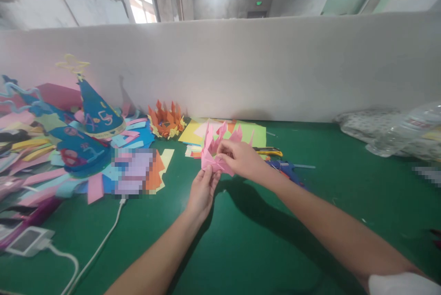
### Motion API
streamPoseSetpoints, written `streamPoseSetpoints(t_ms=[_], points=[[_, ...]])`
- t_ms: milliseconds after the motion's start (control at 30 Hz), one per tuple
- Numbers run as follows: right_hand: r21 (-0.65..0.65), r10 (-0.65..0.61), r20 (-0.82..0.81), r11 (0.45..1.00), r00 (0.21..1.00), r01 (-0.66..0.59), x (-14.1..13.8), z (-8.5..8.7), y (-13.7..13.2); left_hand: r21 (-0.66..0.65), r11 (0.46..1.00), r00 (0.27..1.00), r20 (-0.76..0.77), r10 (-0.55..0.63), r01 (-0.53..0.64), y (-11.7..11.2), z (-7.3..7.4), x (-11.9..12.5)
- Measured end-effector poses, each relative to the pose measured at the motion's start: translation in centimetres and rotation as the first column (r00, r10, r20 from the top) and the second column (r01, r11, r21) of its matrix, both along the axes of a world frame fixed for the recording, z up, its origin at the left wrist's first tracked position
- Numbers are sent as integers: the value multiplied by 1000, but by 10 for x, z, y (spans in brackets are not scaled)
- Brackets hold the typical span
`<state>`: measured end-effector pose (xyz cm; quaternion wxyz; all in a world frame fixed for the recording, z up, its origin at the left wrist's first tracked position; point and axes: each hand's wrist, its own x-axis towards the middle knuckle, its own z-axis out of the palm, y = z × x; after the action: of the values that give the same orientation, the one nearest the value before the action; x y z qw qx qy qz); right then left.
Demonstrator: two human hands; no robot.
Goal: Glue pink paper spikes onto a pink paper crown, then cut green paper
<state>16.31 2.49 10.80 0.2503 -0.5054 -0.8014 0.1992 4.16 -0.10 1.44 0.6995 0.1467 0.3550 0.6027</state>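
A pink paper crown (pixel 208 150) with tall pointed tips is held up above the green table. My left hand (pixel 202 193) grips its lower edge from below, thumb in front. At the crown's front band, my right hand (pixel 237 157) is closed, thumb and fingertips pinched together against the paper. Whether a small piece sits in that pinch, I cannot make out. Behind the crown lie sheets of yellow and green paper (pixel 258 133). To the right of my right hand are a yellow utility knife (pixel 270 151) and a blue glue gun (pixel 287 170) with a glue stick.
An orange and yellow paper crown (pixel 167 120) stands at the back. Blue cone hats (pixel 99 111) rise on the left among many paper strips. A white cable (pixel 106 235) crosses the table's left front. A plastic bottle (pixel 403 132) lies at right, below a white partition (pixel 275 65).
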Motion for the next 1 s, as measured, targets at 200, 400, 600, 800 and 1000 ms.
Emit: streamPoseSetpoints(t_ms=[200, 400, 600, 800, 1000], points=[[95, -46, -42, 994, 998, 49, 8, 2, -15, 6, 1000, 1000, 17, 20, -20, 2, -2, -2], [187, -373, 331, 926, 867, 327, 90, -18, -34, 12, 1000, 1000, 20, 22, -23, 4, -1, -4], [-33, -444, 509, 846, 738, 532, 161, -69, -55, -1, 998, 997, 45, 66, -66, 4, 7, -4], [114, -560, 395, 817, 729, 565, 172, -89, -65, 22, 990, 988, 68, 140, -142, 10, 12, -12], [285, -737, 349, 672, 579, 684, 221, -78, -46, 22, 978, 974, 102, 203, -206, 17, 13, -19]])
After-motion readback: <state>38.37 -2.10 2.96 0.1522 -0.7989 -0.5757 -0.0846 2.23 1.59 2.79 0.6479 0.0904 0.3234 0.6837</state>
